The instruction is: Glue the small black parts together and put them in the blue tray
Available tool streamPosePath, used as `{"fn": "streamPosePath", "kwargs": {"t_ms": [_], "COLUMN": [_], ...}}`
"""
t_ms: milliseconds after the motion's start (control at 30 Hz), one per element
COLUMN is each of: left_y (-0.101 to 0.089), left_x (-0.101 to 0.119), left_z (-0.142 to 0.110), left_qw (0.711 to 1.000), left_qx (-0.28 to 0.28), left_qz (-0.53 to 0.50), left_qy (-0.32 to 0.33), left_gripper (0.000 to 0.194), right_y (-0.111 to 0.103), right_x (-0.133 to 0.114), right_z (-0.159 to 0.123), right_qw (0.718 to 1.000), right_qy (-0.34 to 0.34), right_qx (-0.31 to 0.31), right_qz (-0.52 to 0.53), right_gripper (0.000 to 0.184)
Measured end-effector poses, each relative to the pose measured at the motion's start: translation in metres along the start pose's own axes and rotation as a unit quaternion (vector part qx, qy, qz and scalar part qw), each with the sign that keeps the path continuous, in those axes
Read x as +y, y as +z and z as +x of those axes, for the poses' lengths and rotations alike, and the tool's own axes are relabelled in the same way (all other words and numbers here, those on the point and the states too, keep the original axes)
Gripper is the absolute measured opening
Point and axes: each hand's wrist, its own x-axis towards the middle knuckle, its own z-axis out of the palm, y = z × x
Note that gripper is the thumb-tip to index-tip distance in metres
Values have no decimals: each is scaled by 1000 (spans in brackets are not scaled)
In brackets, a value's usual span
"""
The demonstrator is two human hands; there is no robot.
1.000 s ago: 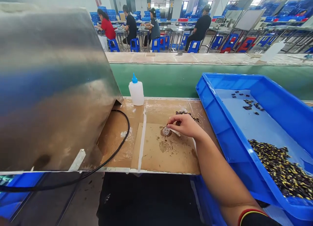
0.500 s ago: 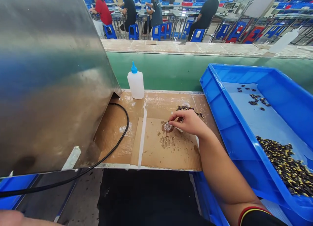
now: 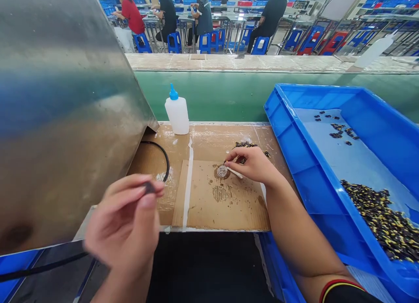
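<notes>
My left hand (image 3: 126, 220) has risen into view at lower centre, slightly blurred, and pinches a small dark piece (image 3: 149, 187) between thumb and fingers. My right hand (image 3: 252, 165) rests on the cardboard mat (image 3: 222, 207), gripping a thin white stick (image 3: 234, 172). The stick's tip reaches a small round shiny disc (image 3: 222, 171), which sits on a brown stain. Just beyond my right fingers lies a scattered heap of small dark pieces (image 3: 245, 145), partly hidden by the hand.
A white glue bottle with a blue nozzle (image 3: 177, 113) stands behind the mat. A steel panel (image 3: 65, 119) fills the left, with a black cable (image 3: 162, 154) beneath it. A blue tray (image 3: 288, 163) of dark-and-yellow pieces lies right. Seated workers sit at benches beyond a green partition (image 3: 209, 93).
My left hand has entered from the lower left with a small dark piece in its fingers. My right hand stays at the disc. The whole view has tilted slightly downward.
</notes>
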Motion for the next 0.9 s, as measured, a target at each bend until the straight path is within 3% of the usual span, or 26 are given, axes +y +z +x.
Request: {"fn": "streamPosePath", "kwargs": {"t_ms": [67, 167, 233, 267, 433, 600, 733, 900], "left_y": [16, 43, 58, 63, 82, 88, 85, 81], "left_x": [-13, -30, -36, -39, -55, -80, -90, -92], "left_z": [7, 23, 33, 37, 47, 44, 36, 32], "left_qw": [992, 941, 908, 895, 865, 867, 869, 863], "left_qx": [-46, -123, -149, -160, -193, -200, -207, -214], "left_qz": [-85, -223, -280, -302, -334, -298, -273, -273], "left_qy": [-76, -224, -274, -288, -320, -346, -356, -369], "left_gripper": [17, 25, 27, 28, 28, 34, 31, 27], "right_y": [-1, 3, 7, 9, 12, 11, 17, 22], "right_x": [-5, -12, -14, -14, -10, -13, -13, -18], "right_z": [-2, -5, -4, -4, 2, 5, 6, 3], "right_qw": [999, 987, 967, 965, 986, 931, 897, 881], "right_qy": [-8, -34, -49, -47, 33, 29, 31, 45], "right_qx": [39, 135, 204, 211, 127, 189, 136, 110], "right_qz": [14, 85, 141, 148, 99, 311, 419, 458], "right_gripper": [15, 16, 16, 14, 11, 22, 29, 28]}}
